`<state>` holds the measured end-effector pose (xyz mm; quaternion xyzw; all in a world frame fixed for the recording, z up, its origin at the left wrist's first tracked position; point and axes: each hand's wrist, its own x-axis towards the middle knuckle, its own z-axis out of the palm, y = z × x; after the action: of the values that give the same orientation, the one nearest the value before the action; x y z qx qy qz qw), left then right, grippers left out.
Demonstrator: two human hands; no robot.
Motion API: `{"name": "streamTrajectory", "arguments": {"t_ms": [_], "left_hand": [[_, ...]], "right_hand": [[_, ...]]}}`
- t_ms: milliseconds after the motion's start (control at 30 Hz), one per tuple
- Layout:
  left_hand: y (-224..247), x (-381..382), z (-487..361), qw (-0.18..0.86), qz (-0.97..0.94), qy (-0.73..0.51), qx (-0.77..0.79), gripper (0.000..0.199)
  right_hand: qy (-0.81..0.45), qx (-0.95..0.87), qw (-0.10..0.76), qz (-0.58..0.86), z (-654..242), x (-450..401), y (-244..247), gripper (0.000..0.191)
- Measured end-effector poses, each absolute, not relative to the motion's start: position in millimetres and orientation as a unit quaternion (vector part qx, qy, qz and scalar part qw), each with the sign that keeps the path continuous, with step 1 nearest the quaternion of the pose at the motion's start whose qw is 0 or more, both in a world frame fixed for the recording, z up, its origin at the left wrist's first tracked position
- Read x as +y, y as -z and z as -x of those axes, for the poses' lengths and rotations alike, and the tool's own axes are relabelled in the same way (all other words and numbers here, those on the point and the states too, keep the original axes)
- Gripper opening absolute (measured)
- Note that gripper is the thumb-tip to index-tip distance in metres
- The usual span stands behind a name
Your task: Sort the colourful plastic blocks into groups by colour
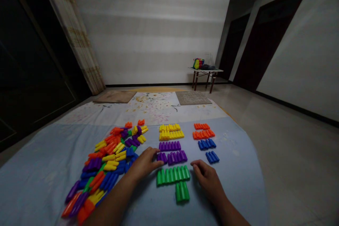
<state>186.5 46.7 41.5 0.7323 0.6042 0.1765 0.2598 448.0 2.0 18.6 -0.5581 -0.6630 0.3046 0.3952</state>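
My left hand (145, 163) reaches to the left end of a row of purple plastic pieces (177, 157). Thumb and forefinger sit around the end piece, gripping it where it lies on the cloth. My right hand (207, 176) hovers just right of the rows, fingers curled together, with nothing visible in them. Between the hands and nearer me lie a row of joined green pieces (173, 175) and a shorter green group (182, 192). Another purple row (170, 146) lies just beyond, with yellow pieces (171, 135) behind it.
A mixed heap of coloured pieces (109, 159) spreads along the left. Orange groups (203, 134) and blue groups (207, 144) lie at the right. The cloth-covered table (235, 169) has two mats (193, 97) at its far end. A small table (206, 70) stands by the wall.
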Motion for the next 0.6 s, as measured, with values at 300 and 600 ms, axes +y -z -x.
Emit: {"name": "streamTrajectory", "arguments": {"t_ms": [300,600], "left_hand": [[-35,51,-194,0.298,-0.741,-0.175,0.577,0.047],[-53,39,-175,0.198,-0.701,-0.241,0.641,0.043]], "right_hand": [[-0.309,-0.655,0.410,0.554,-448,4,-15,0.033],[-0.311,-0.658,0.395,0.561,-449,3,-13,0.035]]}}
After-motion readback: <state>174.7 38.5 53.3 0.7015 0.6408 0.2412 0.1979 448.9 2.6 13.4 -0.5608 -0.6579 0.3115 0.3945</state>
